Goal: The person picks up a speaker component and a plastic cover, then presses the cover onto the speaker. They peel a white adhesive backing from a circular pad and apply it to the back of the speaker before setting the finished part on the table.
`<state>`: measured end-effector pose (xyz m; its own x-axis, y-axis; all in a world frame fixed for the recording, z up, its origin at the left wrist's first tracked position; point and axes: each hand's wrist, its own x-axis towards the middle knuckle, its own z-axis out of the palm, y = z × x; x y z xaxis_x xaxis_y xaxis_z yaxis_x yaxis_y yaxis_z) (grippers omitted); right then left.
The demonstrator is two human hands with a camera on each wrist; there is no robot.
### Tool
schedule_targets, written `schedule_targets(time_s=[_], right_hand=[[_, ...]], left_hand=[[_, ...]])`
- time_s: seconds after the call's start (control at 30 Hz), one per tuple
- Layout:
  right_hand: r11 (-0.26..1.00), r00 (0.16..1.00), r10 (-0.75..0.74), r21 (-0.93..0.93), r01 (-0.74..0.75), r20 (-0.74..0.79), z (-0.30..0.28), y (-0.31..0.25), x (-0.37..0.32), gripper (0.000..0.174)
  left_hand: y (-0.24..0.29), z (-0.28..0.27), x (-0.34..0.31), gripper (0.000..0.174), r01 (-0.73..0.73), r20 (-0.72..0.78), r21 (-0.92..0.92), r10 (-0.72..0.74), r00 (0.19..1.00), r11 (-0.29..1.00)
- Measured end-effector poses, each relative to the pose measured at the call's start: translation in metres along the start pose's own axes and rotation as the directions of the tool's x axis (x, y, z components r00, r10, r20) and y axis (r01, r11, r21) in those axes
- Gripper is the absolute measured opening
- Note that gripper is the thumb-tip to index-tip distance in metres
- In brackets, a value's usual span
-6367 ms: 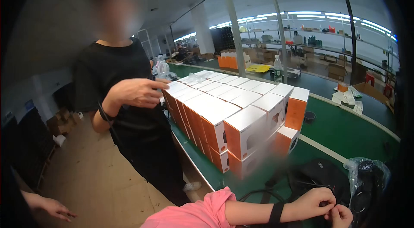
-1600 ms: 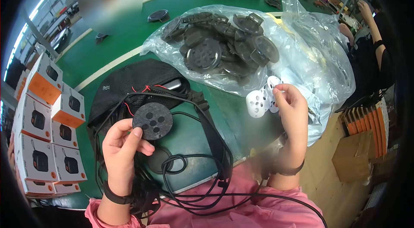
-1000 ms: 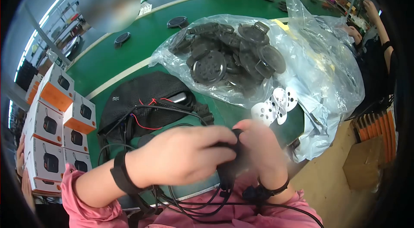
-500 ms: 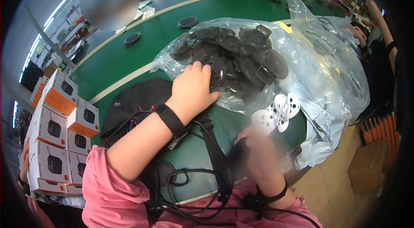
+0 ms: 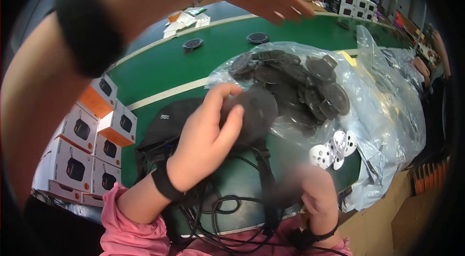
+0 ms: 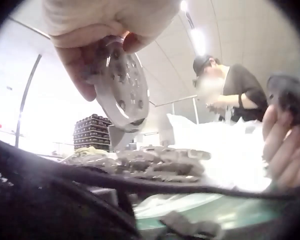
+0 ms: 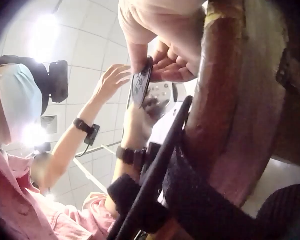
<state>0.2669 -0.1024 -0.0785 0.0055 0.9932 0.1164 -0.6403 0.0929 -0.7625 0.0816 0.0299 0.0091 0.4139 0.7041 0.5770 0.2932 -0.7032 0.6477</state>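
Head view, left hand (image 5: 203, 137) holding dark disc (image 5: 259, 113)

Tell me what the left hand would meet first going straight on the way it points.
Likely the heap of black plastic covers on the clear bag, though how high the left hand is remains unclear.

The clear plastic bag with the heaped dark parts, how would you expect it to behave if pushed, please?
The bag looks thin and wrinkled, so it would probably crumple rather than stay stiff. The dark parts are loosely piled, so some may shift. The bag's shiny film might feel slippery.
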Motion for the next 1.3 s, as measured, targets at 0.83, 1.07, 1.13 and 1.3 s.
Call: schedule_targets(time_s=[0.83,1.07,1.13,1.3], right_hand=[[0.962,0.965,0.245,0.151,-0.229,-0.097,0.07,0.004,0.008,0.012],[0.881,0.977,-0.215,-0.428,0.199,0.012,0.059,0.004,0.0,0.012],[0.761,0.941,-0.336,-0.577,0.296,0.039,0.057,-0.001,-0.005,0.012],[0.86,0.989,-0.15,-0.493,0.132,0.002,0.059,-0.014,-0.015,0.017]], left_hand=[[0.016,-0.026,-0.041,0.026,0.341,0.274,-0.395,-0.245,0.93,0.853],[0.028,0.004,-0.037,0.028,0.182,0.28,-0.404,-0.068,0.958,0.897],[0.015,-0.021,-0.042,0.029,0.287,0.226,-0.4,-0.21,0.951,0.871],[0.004,-0.031,-0.086,0.03,0.553,0.247,-0.38,-0.495,0.833,0.741]])
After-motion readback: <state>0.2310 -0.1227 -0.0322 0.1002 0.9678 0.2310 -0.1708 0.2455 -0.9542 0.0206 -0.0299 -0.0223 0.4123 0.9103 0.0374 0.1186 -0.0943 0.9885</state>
